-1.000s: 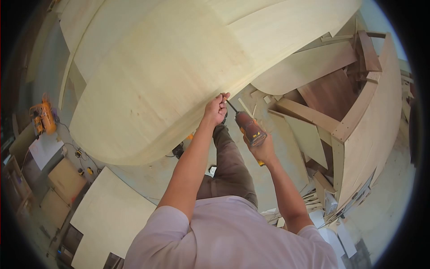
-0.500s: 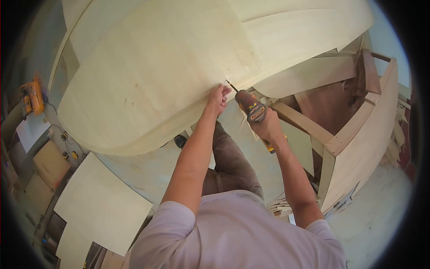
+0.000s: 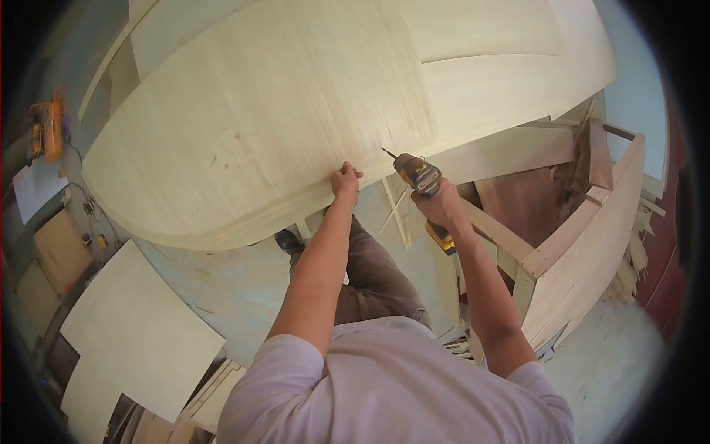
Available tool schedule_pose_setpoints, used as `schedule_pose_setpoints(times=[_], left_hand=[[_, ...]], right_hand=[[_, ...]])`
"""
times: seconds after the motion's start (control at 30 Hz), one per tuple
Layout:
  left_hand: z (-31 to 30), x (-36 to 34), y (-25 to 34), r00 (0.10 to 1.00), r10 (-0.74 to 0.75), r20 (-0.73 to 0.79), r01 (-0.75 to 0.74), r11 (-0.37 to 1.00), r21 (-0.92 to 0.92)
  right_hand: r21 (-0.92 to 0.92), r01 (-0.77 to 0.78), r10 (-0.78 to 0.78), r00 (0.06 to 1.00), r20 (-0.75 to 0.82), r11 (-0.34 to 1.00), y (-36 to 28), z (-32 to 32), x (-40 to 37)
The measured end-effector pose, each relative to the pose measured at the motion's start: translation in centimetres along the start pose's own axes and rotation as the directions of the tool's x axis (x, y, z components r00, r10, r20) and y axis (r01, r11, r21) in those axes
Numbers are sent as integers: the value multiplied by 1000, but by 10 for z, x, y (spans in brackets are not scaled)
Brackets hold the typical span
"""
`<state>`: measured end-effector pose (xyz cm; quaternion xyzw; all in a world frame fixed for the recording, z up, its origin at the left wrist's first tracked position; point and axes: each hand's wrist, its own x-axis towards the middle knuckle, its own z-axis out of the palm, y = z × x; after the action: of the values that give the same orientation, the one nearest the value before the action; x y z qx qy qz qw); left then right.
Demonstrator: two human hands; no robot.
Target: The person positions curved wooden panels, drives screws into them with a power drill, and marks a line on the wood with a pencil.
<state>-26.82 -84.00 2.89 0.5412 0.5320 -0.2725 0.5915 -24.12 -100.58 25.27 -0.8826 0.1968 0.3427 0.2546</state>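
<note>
- Wrapping the right hand [image 3: 442, 205] firmly round the handle of a cordless drill [image 3: 418, 176], with the yellow base jutting out below the hand.
- Aiming the driver bit [image 3: 389, 153] up and leftward from the right hand, toward the face of a large curved plywood panel [image 3: 274, 126] spreading ahead of both hands.
- Bringing the tip of the bit to, or just over, the panel; not telling touching from hovering at this angle.
- Curling the left hand [image 3: 345, 181] loosely by the near edge of the panel, left of the drill; being unable to tell a small pinched piece from bare fingertips.
- Drawing the left hand away from the tip of the bit, compared with half a second ago, and now showing a plain gap there.
- Leaving the drill, judging by that gap, to be guided by the right hand alone, with the left fingers out of the way.
- Showing, right of the right hand, a timber frame [image 3: 563, 231] around a reddish-brown board [image 3: 514, 203].
- Showing, below and well left of the left hand, a cut plywood sheet [image 3: 140, 325].
</note>
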Motion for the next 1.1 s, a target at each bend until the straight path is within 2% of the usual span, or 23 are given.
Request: schedule_pose_setpoints(times=[0.17, 0.23, 0.43, 0.63, 0.83, 0.93, 1.0, 1.1], left_hand=[[-6, -10, 1, 1000, 22, 0, -22, 998, 51], [-5, -11, 3, 999, -36, 15, 36, 998, 60], [-3, -6, 3, 999, -45, 18, 44, 997, 66], [-2, 0, -7, 1000, 1, 25, -3, 998, 56], [0, 4, -10, 999, 20, 42, -22, 999, 45], [-1, 2, -7, 999, 16, 31, -17, 999, 42], [-3, -2, -4, 999, 26, 23, -27, 999, 39], [-7, -9, 0, 999, 34, 29, -35, 998, 44]], right_hand=[[23, 10, -11, 999, 45, 1000, -1, 1, 1], [-23, -14, 15, 999, 47, 1000, 2, 3, 6], [-148, 73, -68, 997, 44, 986, 3, -1, 11], [-142, 147, -144, 989, 30, 979, 0, -5, 8], [-314, 191, -179, 982, 67, 930, -2, -9, 12], [-336, 257, -240, 966, 91, 906, 3, -13, 16], [-282, 261, -256, 965, 53, 923, 3, -16, 16], [-287, 219, -211, 976, 57, 933, -1, -24, 3]])
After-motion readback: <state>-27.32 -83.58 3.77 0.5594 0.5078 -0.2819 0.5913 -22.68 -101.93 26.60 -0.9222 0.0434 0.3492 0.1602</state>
